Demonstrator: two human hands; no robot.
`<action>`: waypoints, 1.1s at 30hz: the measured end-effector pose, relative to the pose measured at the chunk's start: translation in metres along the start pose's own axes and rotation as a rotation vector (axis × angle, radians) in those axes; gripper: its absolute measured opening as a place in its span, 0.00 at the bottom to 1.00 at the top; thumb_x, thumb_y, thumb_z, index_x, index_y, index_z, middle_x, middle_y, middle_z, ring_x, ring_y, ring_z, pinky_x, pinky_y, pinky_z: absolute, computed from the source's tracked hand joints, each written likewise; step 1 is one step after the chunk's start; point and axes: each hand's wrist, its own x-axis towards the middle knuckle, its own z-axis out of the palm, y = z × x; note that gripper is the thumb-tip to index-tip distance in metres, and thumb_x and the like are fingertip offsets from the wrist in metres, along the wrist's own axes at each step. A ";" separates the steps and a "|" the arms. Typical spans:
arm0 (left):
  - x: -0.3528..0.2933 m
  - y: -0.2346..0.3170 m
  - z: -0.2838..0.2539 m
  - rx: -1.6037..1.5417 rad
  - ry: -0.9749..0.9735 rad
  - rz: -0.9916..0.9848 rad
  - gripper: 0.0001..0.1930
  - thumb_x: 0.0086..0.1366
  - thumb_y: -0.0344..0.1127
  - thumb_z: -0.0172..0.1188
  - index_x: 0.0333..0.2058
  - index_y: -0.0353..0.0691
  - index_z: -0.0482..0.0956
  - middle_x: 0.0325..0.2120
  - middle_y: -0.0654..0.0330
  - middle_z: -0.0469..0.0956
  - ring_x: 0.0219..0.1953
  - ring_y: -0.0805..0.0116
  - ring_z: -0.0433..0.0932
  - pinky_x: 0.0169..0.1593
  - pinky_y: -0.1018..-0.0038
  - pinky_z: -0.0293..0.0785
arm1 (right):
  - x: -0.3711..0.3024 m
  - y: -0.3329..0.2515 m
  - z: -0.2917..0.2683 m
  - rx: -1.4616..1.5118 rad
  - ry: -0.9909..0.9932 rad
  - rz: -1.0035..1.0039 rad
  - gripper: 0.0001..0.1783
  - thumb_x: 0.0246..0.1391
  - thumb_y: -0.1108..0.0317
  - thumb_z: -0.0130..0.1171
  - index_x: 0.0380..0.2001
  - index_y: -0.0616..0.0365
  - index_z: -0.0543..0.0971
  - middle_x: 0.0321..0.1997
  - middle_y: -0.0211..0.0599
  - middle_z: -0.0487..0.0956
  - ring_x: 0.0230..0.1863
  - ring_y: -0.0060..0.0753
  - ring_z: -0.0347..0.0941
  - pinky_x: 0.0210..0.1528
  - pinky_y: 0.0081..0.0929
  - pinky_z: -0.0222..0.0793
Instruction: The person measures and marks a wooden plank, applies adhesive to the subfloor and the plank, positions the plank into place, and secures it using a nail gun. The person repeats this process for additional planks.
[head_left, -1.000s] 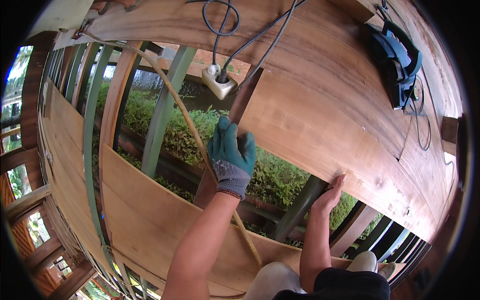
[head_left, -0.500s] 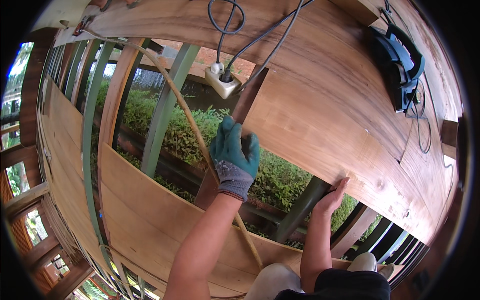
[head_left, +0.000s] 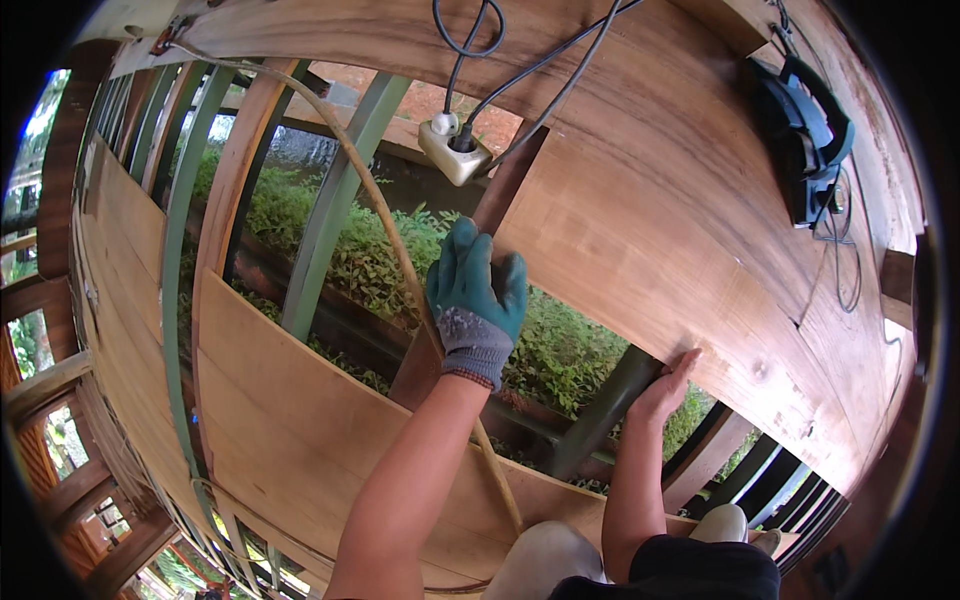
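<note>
I see my left hand in a green and grey glove. It is pressed on a dark brown wooden post that leans between two big wooden boards. The glove fingers are close together and curl around the edge of the post, so they grip it. My right hand is bare. It rests on the lower edge of the big board on the right side, with the fingers pressed together and flat against the wood. I cannot tell if the thumb goes under the edge. A thin bendy stick the colour of straw runs in a long curve from the top left, passes just beside the glove, and goes down toward my knees. Above the glove, a white plug block sits right at the top of the post, and black cables go up from it over the board. Far to the right, a dark blue power tool lies on the big board, well apart from both hands. Another wide board is under my left arm. Between the boards there are green painted bars, and behind them I see green plants down below. More wooden boards curve away on the left side.
</note>
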 end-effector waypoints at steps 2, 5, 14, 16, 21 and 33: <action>0.000 -0.002 -0.002 0.018 -0.008 0.004 0.23 0.62 0.42 0.64 0.52 0.36 0.72 0.57 0.41 0.73 0.58 0.39 0.73 0.57 0.46 0.66 | -0.001 0.004 0.005 0.027 -0.016 -0.010 0.33 0.63 0.38 0.58 0.52 0.60 0.76 0.47 0.30 0.76 0.47 0.25 0.70 0.50 0.26 0.70; -0.003 -0.006 -0.011 0.054 -0.052 -0.009 0.29 0.61 0.46 0.65 0.56 0.36 0.69 0.59 0.39 0.70 0.60 0.38 0.70 0.58 0.47 0.66 | -0.004 0.001 0.007 0.031 -0.072 0.085 0.38 0.62 0.39 0.59 0.60 0.61 0.72 0.55 0.34 0.75 0.53 0.29 0.71 0.57 0.28 0.70; 0.010 0.017 -0.006 0.042 -0.132 0.043 0.34 0.60 0.47 0.63 0.60 0.36 0.65 0.59 0.39 0.69 0.59 0.36 0.70 0.60 0.47 0.67 | 0.006 -0.007 0.004 -0.137 0.061 0.240 0.31 0.63 0.37 0.56 0.41 0.58 0.81 0.40 0.32 0.79 0.43 0.27 0.72 0.51 0.32 0.69; 0.001 0.010 0.003 0.112 -0.083 0.012 0.30 0.61 0.48 0.62 0.57 0.37 0.69 0.58 0.38 0.71 0.57 0.36 0.72 0.58 0.46 0.68 | 0.011 -0.019 -0.027 -0.414 -0.212 0.404 0.31 0.62 0.36 0.58 0.32 0.58 0.79 0.31 0.29 0.77 0.34 0.26 0.70 0.43 0.34 0.70; 0.000 0.009 0.006 0.121 -0.088 0.001 0.29 0.68 0.48 0.58 0.60 0.32 0.69 0.63 0.37 0.67 0.63 0.38 0.68 0.64 0.53 0.66 | 0.044 -0.152 -0.118 -1.171 -0.452 -0.945 0.16 0.52 0.56 0.68 0.34 0.55 0.78 0.34 0.42 0.79 0.36 0.47 0.77 0.42 0.41 0.75; -0.004 -0.028 0.015 0.405 -0.186 -0.029 0.32 0.74 0.49 0.49 0.65 0.28 0.64 0.67 0.36 0.60 0.69 0.41 0.59 0.72 0.56 0.54 | 0.151 -0.192 -0.161 -1.322 -0.205 -0.946 0.25 0.60 0.50 0.55 0.50 0.59 0.74 0.63 0.50 0.66 0.71 0.55 0.55 0.74 0.53 0.47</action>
